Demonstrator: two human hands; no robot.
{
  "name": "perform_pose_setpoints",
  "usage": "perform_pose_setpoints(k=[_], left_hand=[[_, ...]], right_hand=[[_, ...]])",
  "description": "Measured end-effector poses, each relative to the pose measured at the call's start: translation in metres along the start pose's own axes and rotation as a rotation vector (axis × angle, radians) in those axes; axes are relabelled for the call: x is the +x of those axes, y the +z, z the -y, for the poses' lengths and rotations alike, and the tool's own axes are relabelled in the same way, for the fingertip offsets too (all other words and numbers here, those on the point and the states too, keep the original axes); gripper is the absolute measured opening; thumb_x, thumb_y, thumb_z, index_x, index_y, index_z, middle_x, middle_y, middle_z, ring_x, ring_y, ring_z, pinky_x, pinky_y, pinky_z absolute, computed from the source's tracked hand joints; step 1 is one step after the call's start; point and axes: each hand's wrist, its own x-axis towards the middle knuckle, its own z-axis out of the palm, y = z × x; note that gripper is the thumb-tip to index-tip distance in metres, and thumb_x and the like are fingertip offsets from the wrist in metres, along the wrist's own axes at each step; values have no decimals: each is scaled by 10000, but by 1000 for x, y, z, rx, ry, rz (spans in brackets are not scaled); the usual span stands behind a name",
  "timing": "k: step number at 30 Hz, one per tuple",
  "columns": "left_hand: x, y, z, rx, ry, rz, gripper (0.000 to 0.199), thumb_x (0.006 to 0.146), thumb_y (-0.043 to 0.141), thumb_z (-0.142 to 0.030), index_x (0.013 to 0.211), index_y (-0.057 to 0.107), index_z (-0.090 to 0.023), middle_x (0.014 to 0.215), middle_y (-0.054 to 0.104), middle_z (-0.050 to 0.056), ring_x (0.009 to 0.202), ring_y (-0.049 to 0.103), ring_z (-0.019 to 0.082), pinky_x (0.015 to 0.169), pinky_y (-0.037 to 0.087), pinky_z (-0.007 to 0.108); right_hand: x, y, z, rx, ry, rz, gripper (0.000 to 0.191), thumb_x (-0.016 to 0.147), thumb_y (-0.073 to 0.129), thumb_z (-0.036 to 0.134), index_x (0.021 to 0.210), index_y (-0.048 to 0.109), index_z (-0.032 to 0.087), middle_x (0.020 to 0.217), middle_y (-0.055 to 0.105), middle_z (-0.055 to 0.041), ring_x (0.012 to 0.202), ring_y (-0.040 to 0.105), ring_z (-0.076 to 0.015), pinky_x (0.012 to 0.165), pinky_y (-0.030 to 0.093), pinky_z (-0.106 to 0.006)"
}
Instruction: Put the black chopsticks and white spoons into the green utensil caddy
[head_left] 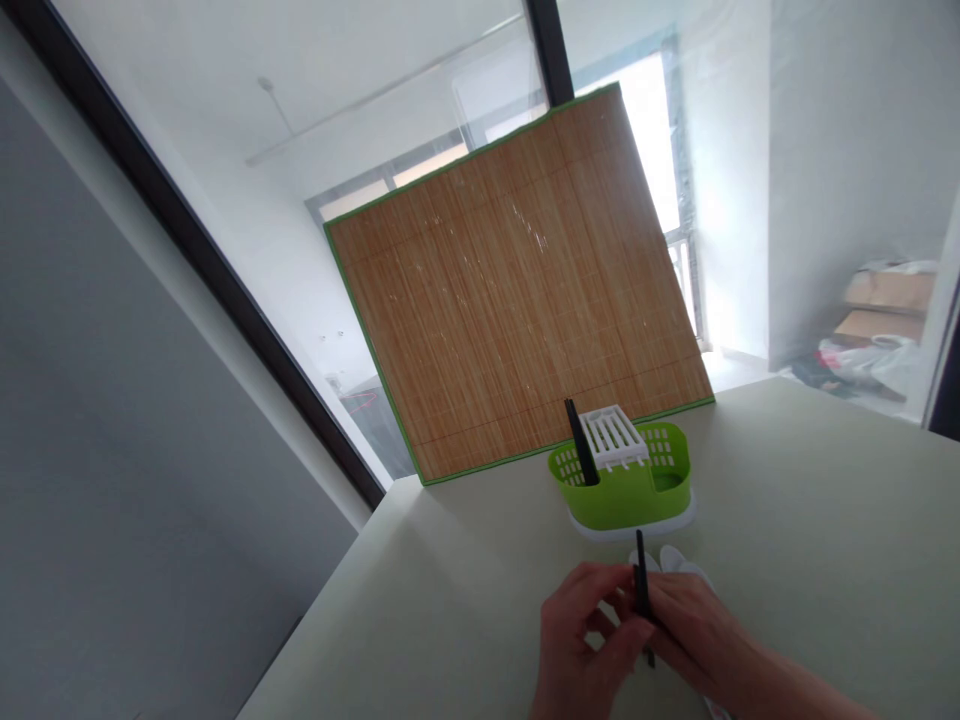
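Observation:
Black chopsticks [641,570] are held between my two hands, low in the view over the table. My left hand [585,630] is closed, thumb and fingertips pinching them from the left. My right hand [697,625] grips them from the other side, its fingers partly hidden. Beneath and behind the right hand lie white spoon-like pieces [679,562], mostly covered. Just beyond the hands stands a green utensil basket [622,505] on a white base. More black chopsticks [581,445] lean upright in its left part, and a white slotted rack [615,435] sits across its middle.
A bamboo mat [517,300] with green edging leans against the glass behind the basket. The pale table [810,540] reaches to the glass. Through it, cardboard boxes [889,292] and plastic bags [874,355] show at the right. A grey wall [135,420] fills the left.

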Motion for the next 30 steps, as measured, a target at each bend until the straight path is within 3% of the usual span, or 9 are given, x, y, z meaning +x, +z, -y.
perform_pose_setpoints(k=[5, 11, 15, 22, 25, 30], left_hand=[[15, 1, -5, 113, -6, 77, 149, 766, 658, -238, 890, 730, -200, 830, 636, 46, 671, 571, 104, 523, 471, 162], [23, 1, -14, 154, 21, 44, 102, 765, 634, -169, 823, 717, -183, 773, 652, 26, 699, 578, 111, 605, 462, 176], [25, -1, -14, 207, -26, 83, 106, 738, 656, -138, 807, 717, -191, 763, 661, 16, 713, 586, 115, 610, 452, 175], [27, -10, -13, 356, -33, 124, 137, 749, 620, -131, 832, 703, -201, 820, 690, 12, 748, 598, 124, 710, 484, 201], [30, -12, -12, 347, -45, 92, 127, 746, 611, -130, 820, 696, -191, 808, 694, 9, 740, 608, 123, 690, 490, 194], [37, -18, -5, 295, -71, 24, 207, 787, 591, -180, 965, 696, -200, 865, 705, 14, 774, 632, 129, 656, 492, 191]], right_hand=[[0, 12, -12, -51, 70, 30, 267, 961, 341, 318, 921, 579, 203, 886, 669, -66, 793, 614, -186, 692, 418, -276], [-2, 14, -12, -49, 76, -2, 306, 971, 303, 304, 954, 589, 197, 949, 677, -84, 844, 620, -194, 731, 422, -283], [-2, 18, -16, -30, 88, 8, 273, 954, 336, 283, 935, 594, 194, 924, 683, -74, 834, 626, -197, 714, 423, -278], [0, 24, -17, -1, 121, -2, 266, 957, 339, 297, 857, 564, 199, 829, 669, -45, 745, 616, -173, 665, 413, -265], [1, 23, -18, 1, 142, 12, 243, 954, 355, 307, 858, 553, 203, 837, 659, -37, 749, 610, -164, 674, 415, -258], [2, 30, -25, -90, 181, 98, 225, 934, 393, 299, 809, 554, 204, 786, 634, -25, 706, 592, -161, 632, 403, -249]])
